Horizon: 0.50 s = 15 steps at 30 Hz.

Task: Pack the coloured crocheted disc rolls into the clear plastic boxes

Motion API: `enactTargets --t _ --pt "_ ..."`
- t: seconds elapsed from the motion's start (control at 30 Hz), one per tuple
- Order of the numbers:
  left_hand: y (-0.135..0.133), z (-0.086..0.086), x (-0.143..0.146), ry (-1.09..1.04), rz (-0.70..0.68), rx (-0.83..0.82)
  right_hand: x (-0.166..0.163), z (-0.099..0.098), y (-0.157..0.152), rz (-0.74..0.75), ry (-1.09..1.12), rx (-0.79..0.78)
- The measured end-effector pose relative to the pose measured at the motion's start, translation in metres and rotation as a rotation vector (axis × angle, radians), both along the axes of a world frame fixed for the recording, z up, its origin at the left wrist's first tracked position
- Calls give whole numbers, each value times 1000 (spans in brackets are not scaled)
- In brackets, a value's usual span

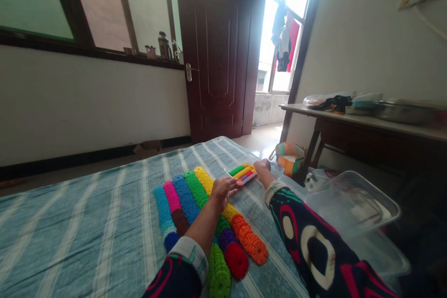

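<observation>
Long rows of coloured toothed plastic discs point(195, 205) lie side by side on a blue striped bed cover point(87, 223): light blue, pink, blue, green, yellow, orange, purple and red. My left hand point(223, 189) rests over the yellow and green rows, fingers curled. My right hand point(262, 165) is closed on the end of a short bundle of disc rows point(242, 173), green, yellow, pink and blue, beyond the long rows.
A clear plastic tub point(352, 205) stands at the bed's right edge, on another clear container point(380, 256). A dark wooden table point(366, 125) with a metal basin and bags stands at the right. A dark door point(216, 51) is ahead, with bags on the floor near it.
</observation>
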<state>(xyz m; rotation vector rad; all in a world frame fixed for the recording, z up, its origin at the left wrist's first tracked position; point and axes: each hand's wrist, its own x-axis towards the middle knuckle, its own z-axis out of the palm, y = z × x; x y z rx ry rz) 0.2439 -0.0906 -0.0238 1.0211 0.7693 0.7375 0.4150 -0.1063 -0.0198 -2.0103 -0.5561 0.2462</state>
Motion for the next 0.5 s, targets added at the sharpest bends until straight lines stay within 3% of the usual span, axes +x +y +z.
enactTargets --t 0.3,0.5 --pt "7 3 3 26 -6 21 -31 24 -18 -42 -62 -218" --pt "1 8 -1 44 -24 57 -85 37 -34 88 -308 -133"
